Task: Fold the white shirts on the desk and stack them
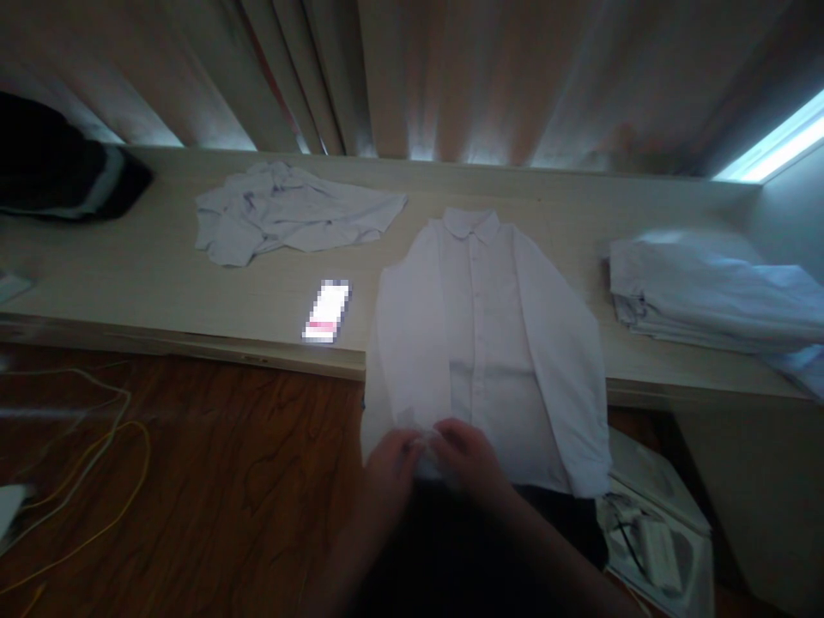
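A white shirt [482,343] lies face up on a pale desk [160,266], collar at the far side, sleeves folded in along the body. Its near part hangs over the desk's near edge toward me. From where I watch, the main risk is that overhang: with so much cloth off the edge, a pull at the hem could drag the whole shirt toward the floor or shift the sleeves out of line. The dim light also makes the hem hard to follow, so a pinch could catch only one layer.

My left hand [390,459] and right hand [469,455] meet at the bottom hem, near the middle. The fingers of both are curled close, nearly shut, pinching a small bunch of the cloth between them.

On the desk, a crumpled shirt [289,210] lies far left, a phone [327,311] sits just left of the white shirt, and a folded stack [708,287] rests at the right.
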### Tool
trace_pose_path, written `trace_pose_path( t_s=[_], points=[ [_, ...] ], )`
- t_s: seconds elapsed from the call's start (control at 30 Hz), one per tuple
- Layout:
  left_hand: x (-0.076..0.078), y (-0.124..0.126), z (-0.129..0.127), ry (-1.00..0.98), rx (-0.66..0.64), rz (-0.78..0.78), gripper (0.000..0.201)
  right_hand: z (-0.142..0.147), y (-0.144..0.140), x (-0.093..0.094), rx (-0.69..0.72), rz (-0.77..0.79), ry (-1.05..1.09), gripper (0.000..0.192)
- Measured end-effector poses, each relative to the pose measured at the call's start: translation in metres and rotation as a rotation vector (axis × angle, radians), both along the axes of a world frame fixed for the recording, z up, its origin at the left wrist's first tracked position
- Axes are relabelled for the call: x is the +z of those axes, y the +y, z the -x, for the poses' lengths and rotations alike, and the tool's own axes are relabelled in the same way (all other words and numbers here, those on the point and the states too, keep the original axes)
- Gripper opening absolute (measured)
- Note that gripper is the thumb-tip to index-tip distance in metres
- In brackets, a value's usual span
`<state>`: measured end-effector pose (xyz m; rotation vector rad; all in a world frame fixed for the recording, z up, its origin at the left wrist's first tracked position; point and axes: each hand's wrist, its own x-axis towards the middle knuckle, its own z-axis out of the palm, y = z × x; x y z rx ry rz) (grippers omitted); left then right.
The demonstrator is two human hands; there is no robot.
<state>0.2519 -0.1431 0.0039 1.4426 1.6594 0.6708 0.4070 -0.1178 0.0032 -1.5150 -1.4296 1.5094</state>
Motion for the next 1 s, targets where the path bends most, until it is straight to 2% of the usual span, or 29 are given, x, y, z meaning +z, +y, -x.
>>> trace_pose_path(
  t_s=[0.4,0.6,0.73,0.9,1.0],
  points=[
    [-0.004,-0.002,0.003,0.086,-0.123,-0.068,0.030,-0.003,0.001,-0.007,0.055,-0.016,-0.044,0.020],
    [-0.009,0.001,0.005,0.125,-0.164,-0.037,0.034,-0.007,0.004,-0.009,0.100,-0.013,0.041,0.021],
    [-0.010,0.002,0.006,0.143,-0.148,-0.005,0.035,-0.006,0.002,-0.005,0.130,-0.001,0.041,0.019],
    [-0.006,0.003,0.006,0.092,-0.050,0.050,0.037,-0.005,0.003,0.000,0.152,-0.057,-0.078,0.017],
    [-0.005,0.005,0.005,0.065,-0.085,0.049,0.036,-0.006,0.003,0.001,0.182,-0.096,-0.098,0.018]
  ],
)
